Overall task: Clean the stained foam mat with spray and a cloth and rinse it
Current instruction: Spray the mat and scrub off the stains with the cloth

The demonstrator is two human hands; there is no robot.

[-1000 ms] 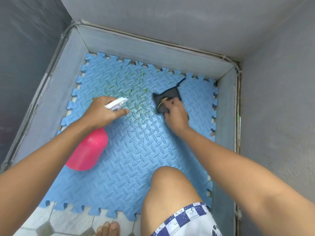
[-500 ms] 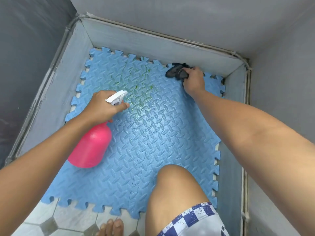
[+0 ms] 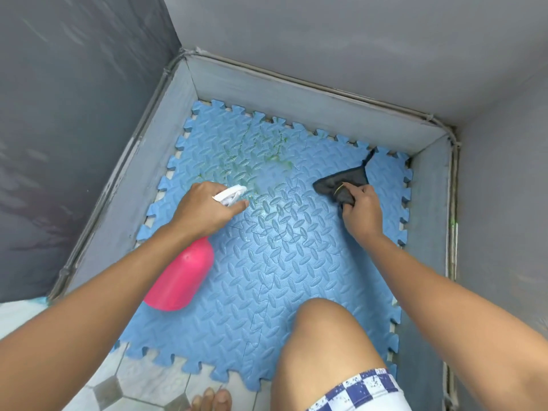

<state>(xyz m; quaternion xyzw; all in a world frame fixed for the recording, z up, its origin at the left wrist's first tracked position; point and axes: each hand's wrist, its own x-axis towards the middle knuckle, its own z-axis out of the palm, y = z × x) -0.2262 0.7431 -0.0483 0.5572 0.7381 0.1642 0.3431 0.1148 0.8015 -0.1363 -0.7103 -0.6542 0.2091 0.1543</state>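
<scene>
A blue interlocking foam mat [image 3: 278, 262] covers the floor of a grey corner. Green stains [image 3: 267, 152] mark its far middle part, and a fine mist hangs just in front of the nozzle. My left hand [image 3: 204, 212] grips a pink spray bottle [image 3: 181, 277] by its white trigger head [image 3: 231, 194], nozzle aimed at the stains. My right hand [image 3: 360, 209] holds a dark grey cloth [image 3: 344, 185] pressed on the mat at the right, apart from the stains.
Grey walls [image 3: 326, 40] and a raised grey skirting [image 3: 296, 99] close the mat in at the back, left and right. My bare knee [image 3: 323, 336] rests on the mat's near part. Tiled floor [image 3: 142, 381] and my toes [image 3: 212, 400] lie at the bottom.
My right hand has drawn the cloth back from the mat's far right edge toward me. The left hand keeps the bottle aimed at the stains, and mist now shows at the nozzle.
</scene>
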